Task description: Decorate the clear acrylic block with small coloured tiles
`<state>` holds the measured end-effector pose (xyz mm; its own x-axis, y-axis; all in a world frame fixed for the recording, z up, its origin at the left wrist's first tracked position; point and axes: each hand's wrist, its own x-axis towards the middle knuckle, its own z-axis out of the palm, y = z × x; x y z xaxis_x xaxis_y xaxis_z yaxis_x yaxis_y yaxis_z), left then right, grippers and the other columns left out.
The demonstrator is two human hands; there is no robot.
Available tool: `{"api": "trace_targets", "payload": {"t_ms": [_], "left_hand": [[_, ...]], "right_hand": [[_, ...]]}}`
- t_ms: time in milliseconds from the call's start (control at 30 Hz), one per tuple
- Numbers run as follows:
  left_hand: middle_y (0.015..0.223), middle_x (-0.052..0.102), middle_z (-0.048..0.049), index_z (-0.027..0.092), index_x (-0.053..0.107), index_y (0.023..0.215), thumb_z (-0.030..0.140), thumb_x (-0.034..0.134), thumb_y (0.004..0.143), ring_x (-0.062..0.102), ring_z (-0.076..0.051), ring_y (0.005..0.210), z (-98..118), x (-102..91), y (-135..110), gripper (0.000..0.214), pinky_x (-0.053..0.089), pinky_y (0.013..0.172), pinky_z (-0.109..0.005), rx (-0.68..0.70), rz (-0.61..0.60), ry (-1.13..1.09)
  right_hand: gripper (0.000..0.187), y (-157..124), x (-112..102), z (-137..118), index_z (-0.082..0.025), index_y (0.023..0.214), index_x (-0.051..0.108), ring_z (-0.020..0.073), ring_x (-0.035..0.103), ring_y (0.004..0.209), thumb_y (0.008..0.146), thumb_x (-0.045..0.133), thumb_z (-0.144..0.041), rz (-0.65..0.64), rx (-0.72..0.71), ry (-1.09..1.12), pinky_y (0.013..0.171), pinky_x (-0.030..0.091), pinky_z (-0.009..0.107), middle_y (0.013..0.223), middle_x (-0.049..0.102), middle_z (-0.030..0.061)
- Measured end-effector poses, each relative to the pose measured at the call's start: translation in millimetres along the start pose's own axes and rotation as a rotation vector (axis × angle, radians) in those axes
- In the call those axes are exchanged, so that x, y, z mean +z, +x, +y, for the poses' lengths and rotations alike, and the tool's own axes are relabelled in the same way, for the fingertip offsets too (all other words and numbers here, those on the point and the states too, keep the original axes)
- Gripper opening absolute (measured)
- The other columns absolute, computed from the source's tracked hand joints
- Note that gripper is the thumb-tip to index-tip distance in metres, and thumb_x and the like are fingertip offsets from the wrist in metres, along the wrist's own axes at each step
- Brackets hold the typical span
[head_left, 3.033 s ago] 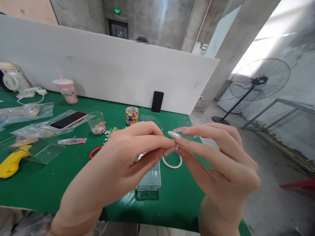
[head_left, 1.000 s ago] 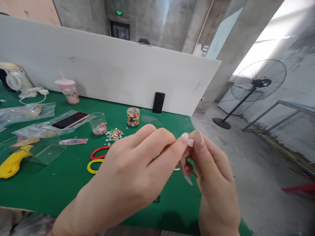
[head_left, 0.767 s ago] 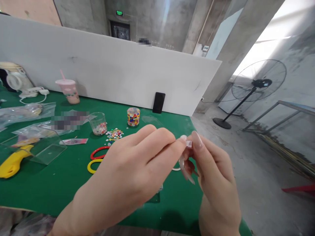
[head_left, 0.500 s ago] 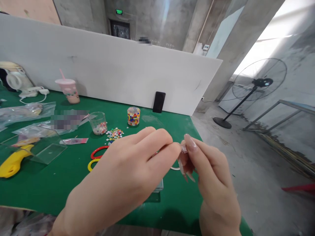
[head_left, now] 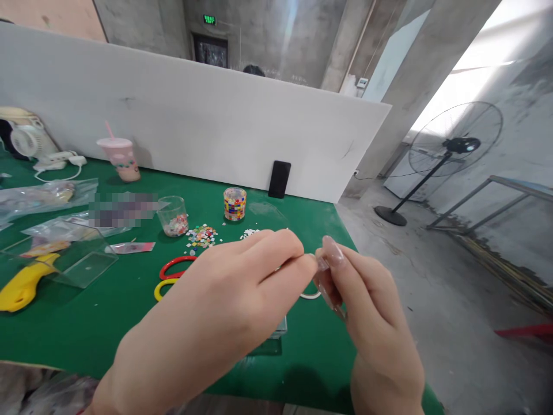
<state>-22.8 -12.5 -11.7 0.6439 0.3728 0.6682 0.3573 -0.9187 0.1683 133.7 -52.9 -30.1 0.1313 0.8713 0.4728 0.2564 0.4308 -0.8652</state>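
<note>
My left hand [head_left: 228, 294] is closed, its fingertips meeting those of my right hand [head_left: 367, 294] above the green table. Between my right thumb and finger a small clear, shiny piece [head_left: 322, 263] shows; its kind is too small to tell. My left fingertips touch or nearly touch it, but what they grip is hidden. Behind the left hand lie scissors with red and yellow handles [head_left: 173, 268], partly covered. Loose mosaic tiles [head_left: 201, 236] and white bits [head_left: 249, 233] are scattered beyond. Under the hands, a clear flat box [head_left: 280, 327] is mostly hidden.
A tile-covered round jar [head_left: 234, 208], a clear cup of tiles [head_left: 173, 222] and a pink drink cup [head_left: 121, 161] stand farther back. A black phone [head_left: 279, 179] leans on the white partition [head_left: 194, 121]. At left are a yellow-handled tool [head_left: 26, 285] and a clear acrylic holder [head_left: 93, 268].
Both hands stay nearly in place, with slight shifts at the fingertips. My right hand's lower fingers have curled in a little. More white bits show behind the left hand.
</note>
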Motion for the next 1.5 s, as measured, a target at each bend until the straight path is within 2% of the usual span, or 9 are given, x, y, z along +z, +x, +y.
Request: {"api": "trace_targets", "payload": {"t_ms": [100, 267, 500, 633, 800, 1033, 1200, 1367, 1500], "left_hand": [[0.076, 0.056, -0.002, 0.016, 0.061, 0.077, 0.003, 0.032, 0.092, 0.051, -0.012, 0.065, 0.8, 0.4, -0.1, 0.035, 0.05, 0.056, -0.022, 0.027, -0.016, 0.037], [0.074, 0.052, -0.0025, 0.014, 0.06, 0.075, -0.003, 0.031, 0.09, 0.05, -0.013, 0.065, 3.7, -1.1, 0.8, 0.037, 0.051, 0.059, -0.025, 0.033, -0.047, 0.129], [0.075, 0.052, -0.0031, 0.013, 0.061, 0.08, -0.003, 0.035, 0.086, 0.05, -0.015, 0.068, 2.8, 0.3, 0.5, 0.031, 0.052, 0.06, -0.027, 0.076, -0.099, 0.271], [0.075, 0.053, -0.004, 0.01, 0.063, 0.084, -0.004, 0.035, 0.087, 0.051, -0.016, 0.068, 2.7, -0.5, 1.4, 0.031, 0.052, 0.058, -0.029, 0.114, -0.077, 0.316], [0.074, 0.055, -0.0045, 0.007, 0.067, 0.088, -0.005, 0.032, 0.087, 0.054, -0.016, 0.066, 6.2, -4.4, 2.2, 0.036, 0.054, 0.059, -0.03, 0.113, -0.077, 0.336], [0.074, 0.055, -0.0053, 0.007, 0.067, 0.087, -0.006, 0.036, 0.086, 0.055, -0.018, 0.066, 6.6, -2.9, 1.2, 0.033, 0.054, 0.056, -0.035, 0.119, -0.089, 0.344], [0.075, 0.054, -0.0052, 0.006, 0.065, 0.086, -0.007, 0.043, 0.083, 0.053, -0.018, 0.065, 4.5, 0.8, -0.5, 0.026, 0.054, 0.056, -0.036, 0.14, -0.099, 0.396], [0.084, 0.058, -0.008, 0.001, 0.063, 0.103, -0.005, 0.043, 0.085, 0.057, -0.021, 0.072, 4.6, 0.7, -2.8, 0.028, 0.056, 0.06, -0.04, 0.169, -0.114, 0.409], [0.083, 0.057, -0.0068, 0.002, 0.063, 0.104, -0.004, 0.044, 0.086, 0.056, -0.02, 0.071, 4.1, 0.8, -4.0, 0.026, 0.053, 0.057, -0.037, 0.169, -0.107, 0.401]], "right_hand": [[0.042, -0.7, 0.8, 0.7, -0.022, 0.06, 0.034, 0.0109, 0.026, 0.048, 0.1, 0.042, -0.033, 0.045, 0.004, -0.024, 0.045, 0.024, 0.029, 0.053, 0.031, -0.0049], [0.042, 0.0, -3.1, 4.8, -0.021, 0.062, 0.034, 0.0103, 0.029, 0.049, 0.102, 0.038, -0.034, -0.092, 0.022, -0.05, 0.047, 0.025, 0.028, 0.054, 0.033, -0.005], [0.039, 2.7, -5.6, 11.9, -0.021, 0.066, 0.033, 0.0096, 0.025, 0.051, 0.103, 0.037, -0.033, -0.161, 0.018, -0.042, 0.046, 0.023, 0.027, 0.057, 0.031, -0.006], [0.039, 3.0, -5.3, 13.1, -0.021, 0.067, 0.032, 0.0092, 0.026, 0.051, 0.104, 0.035, -0.034, -0.186, 0.034, -0.069, 0.047, 0.023, 0.027, 0.058, 0.031, -0.0061], [0.04, 4.6, -7.1, 12.4, -0.021, 0.067, 0.032, 0.0089, 0.028, 0.051, 0.104, 0.033, -0.035, -0.214, 0.047, -0.125, 0.048, 0.025, 0.027, 0.058, 0.032, -0.006], [0.04, 10.0, -12.5, 6.8, -0.022, 0.067, 0.031, 0.0093, 0.03, 0.051, 0.104, 0.029, -0.036, -0.329, 0.106, -0.194, 0.048, 0.028, 0.026, 0.059, 0.035, -0.0053], [0.039, 7.5, -10.8, 12.4, -0.022, 0.068, 0.029, 0.0091, 0.028, 0.053, 0.104, 0.031, -0.038, -0.302, 0.108, -0.195, 0.048, 0.025, 0.026, 0.061, 0.032, -0.0056], [0.038, 5.9, -8.8, 17.0, -0.021, 0.069, 0.03, 0.0093, 0.025, 0.054, 0.103, 0.036, -0.037, -0.214, 0.083, -0.122, 0.048, 0.024, 0.026, 0.061, 0.03, -0.006], [0.039, 4.5, -7.0, 15.0, -0.021, 0.067, 0.029, 0.0097, 0.024, 0.055, 0.103, 0.037, -0.036, -0.197, 0.086, -0.122, 0.048, 0.023, 0.027, 0.061, 0.029, -0.0057]]}}
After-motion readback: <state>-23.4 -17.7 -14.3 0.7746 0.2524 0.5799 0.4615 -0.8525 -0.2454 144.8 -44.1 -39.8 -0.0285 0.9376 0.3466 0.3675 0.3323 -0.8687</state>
